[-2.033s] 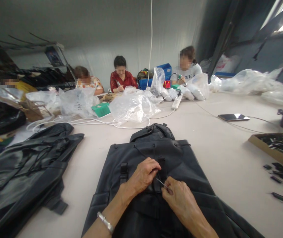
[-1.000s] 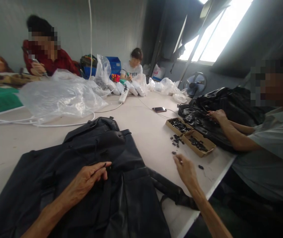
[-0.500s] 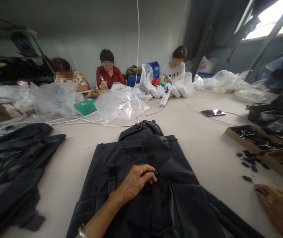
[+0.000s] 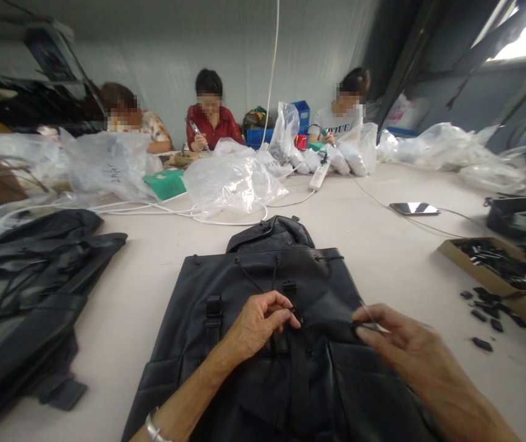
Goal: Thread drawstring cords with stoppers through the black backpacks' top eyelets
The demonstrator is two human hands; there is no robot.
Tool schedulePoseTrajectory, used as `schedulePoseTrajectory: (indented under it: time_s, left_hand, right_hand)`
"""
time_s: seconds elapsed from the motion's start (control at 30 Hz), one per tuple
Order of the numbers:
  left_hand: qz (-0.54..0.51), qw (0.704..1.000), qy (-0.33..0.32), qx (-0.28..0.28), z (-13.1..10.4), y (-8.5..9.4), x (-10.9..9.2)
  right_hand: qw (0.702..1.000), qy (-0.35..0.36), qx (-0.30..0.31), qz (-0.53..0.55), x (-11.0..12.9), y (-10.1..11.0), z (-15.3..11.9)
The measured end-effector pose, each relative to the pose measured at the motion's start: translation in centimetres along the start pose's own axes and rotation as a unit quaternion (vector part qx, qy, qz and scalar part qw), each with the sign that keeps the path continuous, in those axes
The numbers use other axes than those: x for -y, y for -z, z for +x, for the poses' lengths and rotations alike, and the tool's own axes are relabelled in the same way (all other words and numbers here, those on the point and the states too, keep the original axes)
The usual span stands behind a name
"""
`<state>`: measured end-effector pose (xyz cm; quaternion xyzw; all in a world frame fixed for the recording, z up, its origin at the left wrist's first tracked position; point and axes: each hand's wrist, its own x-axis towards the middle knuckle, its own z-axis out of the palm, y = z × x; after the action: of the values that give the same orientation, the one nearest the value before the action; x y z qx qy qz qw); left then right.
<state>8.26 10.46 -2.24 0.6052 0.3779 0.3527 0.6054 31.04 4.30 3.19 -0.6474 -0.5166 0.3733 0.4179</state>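
A black backpack [image 4: 263, 368] lies flat in front of me, its flap folded away at the top. Over its middle, my left hand [image 4: 267, 319] pinches the end of a dark cord, close to the drawstring. My right hand [image 4: 382, 334] is closed above the bag's right side, its thumb and fingers round a thin, shiny tool that is partly hidden and blurred. Black buckles and straps [image 4: 213, 307] run down the bag's front. Small black plastic pieces [image 4: 488, 307] lie loose on the table to the right.
Cardboard boxes [image 4: 502, 264] of black parts stand at the right, with a phone [image 4: 414, 209] behind them. Another black bag [image 4: 27, 294] lies at the left. Clear plastic bags [image 4: 230, 181], white cables and a power strip [image 4: 319, 175] lie farther back, where three people sit.
My right hand has moved left from beside the small black pieces to over the backpack. My left hand keeps its pinch at the cord. The view has shifted slightly.
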Motion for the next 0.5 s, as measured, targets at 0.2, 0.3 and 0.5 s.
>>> schedulePoseTrajectory:
  time_s: [0.2,0.3,0.5]
  left_hand:
    - [-0.013,0.999,0.019,-0.049,0.0,0.3,0.2]
    - [-0.024,0.997,0.031,-0.071,0.2,0.6,0.5]
    - [-0.053,0.995,0.032,-0.077,0.2,1.0,0.4]
  right_hand:
    - [0.976,-0.026,0.120,0.182,0.6,-7.4,1.6]
    - [0.962,-0.046,0.131,0.235,-0.3,-8.9,2.2]
    - [0.961,-0.032,0.133,0.242,-1.1,-9.8,2.9]
